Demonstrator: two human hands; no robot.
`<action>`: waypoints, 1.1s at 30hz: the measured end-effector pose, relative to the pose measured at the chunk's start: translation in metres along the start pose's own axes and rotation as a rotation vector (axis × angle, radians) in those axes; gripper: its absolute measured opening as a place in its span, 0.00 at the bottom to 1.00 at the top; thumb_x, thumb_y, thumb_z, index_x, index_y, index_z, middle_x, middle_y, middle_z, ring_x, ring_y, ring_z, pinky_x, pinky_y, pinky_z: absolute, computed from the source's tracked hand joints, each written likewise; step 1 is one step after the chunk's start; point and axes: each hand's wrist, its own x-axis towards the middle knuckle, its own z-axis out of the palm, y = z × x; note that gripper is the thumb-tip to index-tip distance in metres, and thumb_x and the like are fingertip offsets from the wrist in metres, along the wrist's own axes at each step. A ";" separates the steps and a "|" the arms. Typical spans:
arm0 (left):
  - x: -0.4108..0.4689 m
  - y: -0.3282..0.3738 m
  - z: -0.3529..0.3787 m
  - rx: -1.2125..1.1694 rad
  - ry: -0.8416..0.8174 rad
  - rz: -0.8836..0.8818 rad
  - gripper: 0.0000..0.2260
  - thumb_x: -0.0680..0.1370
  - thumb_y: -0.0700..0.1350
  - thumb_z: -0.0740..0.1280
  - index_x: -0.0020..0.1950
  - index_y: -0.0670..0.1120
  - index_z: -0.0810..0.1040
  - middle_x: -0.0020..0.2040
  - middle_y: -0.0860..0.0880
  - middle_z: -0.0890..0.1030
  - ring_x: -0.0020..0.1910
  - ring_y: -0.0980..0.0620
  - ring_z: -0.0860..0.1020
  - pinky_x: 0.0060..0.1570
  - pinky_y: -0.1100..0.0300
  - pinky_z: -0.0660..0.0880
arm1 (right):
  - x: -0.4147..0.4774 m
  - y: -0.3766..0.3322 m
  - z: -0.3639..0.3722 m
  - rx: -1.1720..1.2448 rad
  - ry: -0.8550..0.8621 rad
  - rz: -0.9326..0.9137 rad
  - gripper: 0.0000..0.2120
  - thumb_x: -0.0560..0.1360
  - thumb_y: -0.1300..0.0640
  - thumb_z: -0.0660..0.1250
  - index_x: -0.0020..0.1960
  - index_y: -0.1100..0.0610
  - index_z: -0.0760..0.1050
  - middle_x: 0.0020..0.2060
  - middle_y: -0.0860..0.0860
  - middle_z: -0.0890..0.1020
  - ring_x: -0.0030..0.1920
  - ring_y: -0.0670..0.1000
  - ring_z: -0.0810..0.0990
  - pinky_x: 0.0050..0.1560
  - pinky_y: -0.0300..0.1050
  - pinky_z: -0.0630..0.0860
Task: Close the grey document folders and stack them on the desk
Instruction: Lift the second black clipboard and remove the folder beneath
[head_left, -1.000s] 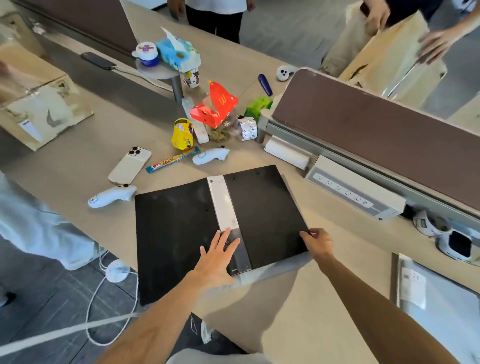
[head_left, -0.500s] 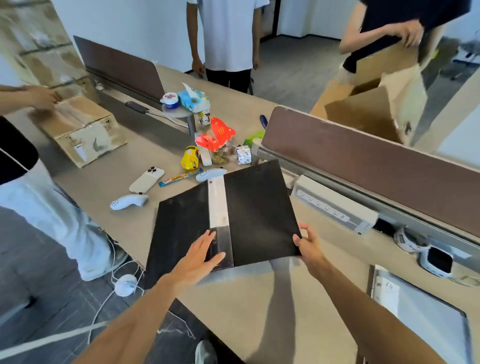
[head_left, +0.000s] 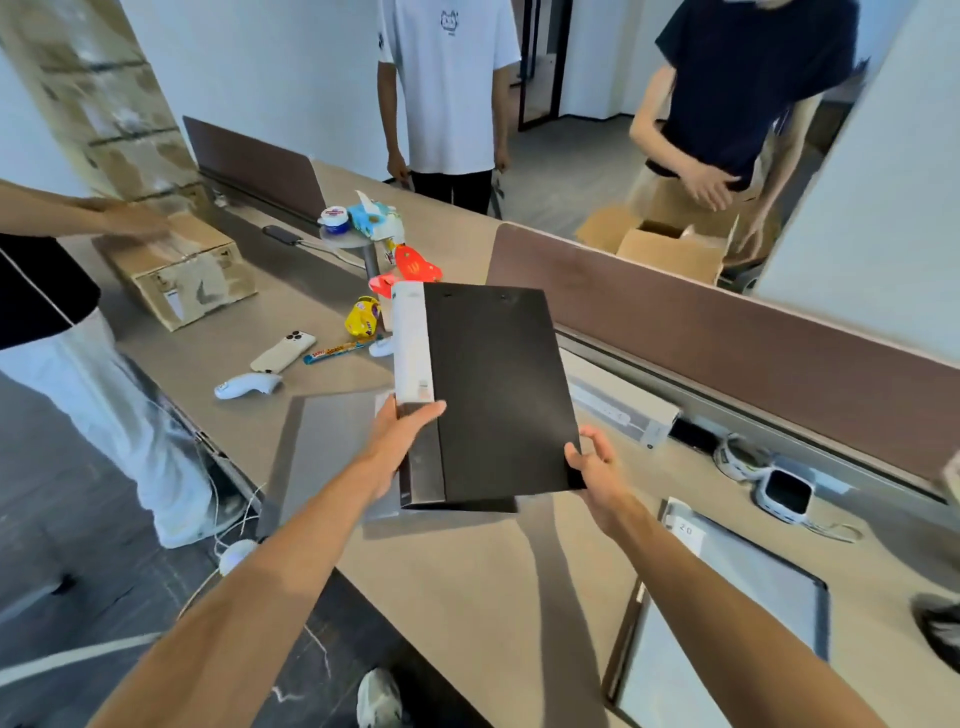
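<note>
folder closed and held above the table

the folder is held shut and lifted clear of the table, tilted toward the camera. it is clamped at its white-labelled spine by the left hand, thumb on top, and pinched at the near right corner by the right hand, so the two covers are kept together while it is carried. at the near right, a second grey folder is seen lying flat, probably the base of the stack. under the lifted folder a grey sheet is seen flat on the table; what it is cannot be told. farther off, a phone and snack packets are left aside, well apart from the work.
</note>
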 end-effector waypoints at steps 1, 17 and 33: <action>-0.002 -0.003 0.007 0.001 0.013 0.002 0.21 0.67 0.53 0.75 0.57 0.53 0.75 0.57 0.51 0.82 0.59 0.50 0.78 0.65 0.46 0.72 | -0.002 0.001 -0.006 -0.045 0.022 -0.004 0.07 0.80 0.65 0.59 0.55 0.58 0.71 0.49 0.56 0.82 0.44 0.51 0.80 0.44 0.43 0.78; 0.039 -0.096 0.053 0.287 -0.299 -0.223 0.23 0.74 0.43 0.72 0.68 0.50 0.71 0.61 0.52 0.77 0.60 0.51 0.74 0.57 0.59 0.66 | -0.008 0.071 -0.055 -0.391 0.202 0.409 0.08 0.77 0.60 0.64 0.55 0.60 0.69 0.46 0.54 0.78 0.43 0.49 0.78 0.40 0.42 0.77; 0.103 -0.127 0.107 1.160 -0.693 0.356 0.20 0.78 0.42 0.64 0.70 0.48 0.68 0.72 0.49 0.66 0.72 0.49 0.65 0.70 0.54 0.66 | -0.009 0.096 -0.057 -0.525 0.554 0.438 0.13 0.79 0.56 0.62 0.61 0.56 0.76 0.56 0.53 0.78 0.58 0.54 0.76 0.59 0.48 0.75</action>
